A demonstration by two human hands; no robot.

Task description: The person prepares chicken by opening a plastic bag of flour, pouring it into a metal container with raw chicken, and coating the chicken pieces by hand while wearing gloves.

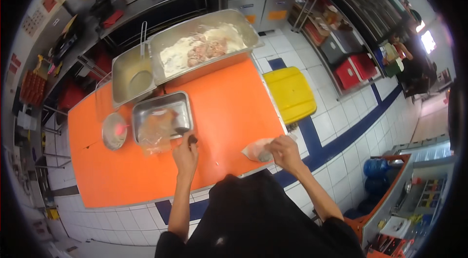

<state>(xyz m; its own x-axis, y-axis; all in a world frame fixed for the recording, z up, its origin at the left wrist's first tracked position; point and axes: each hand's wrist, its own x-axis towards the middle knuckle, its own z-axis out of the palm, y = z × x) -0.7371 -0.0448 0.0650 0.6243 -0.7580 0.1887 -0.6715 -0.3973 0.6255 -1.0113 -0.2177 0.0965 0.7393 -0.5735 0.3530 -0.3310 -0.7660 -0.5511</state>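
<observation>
My left hand (185, 148) is closed on the dark handle of a utensil, whose dark end reaches over the near right edge of a small steel pan (188, 110). In that pan lies a clear plastic bag (157, 126) with orange-tinted contents, hanging over the near rim. At the right edge of the orange table (226, 112), my right hand (283, 148) grips the top of a whitish, partly transparent plastic bag (257, 149). What that bag holds is blurred. A metal bowl (109, 132) with a pink-red item stands left of the small pan.
Behind stand a deep steel pan (161, 48) of white powder and pinkish pieces, and another with yellowish liquid (117, 82) and a wire strainer (140, 79). A yellow plastic lid (290, 93) is beyond the table's right edge. A person (416, 64) is at the far right.
</observation>
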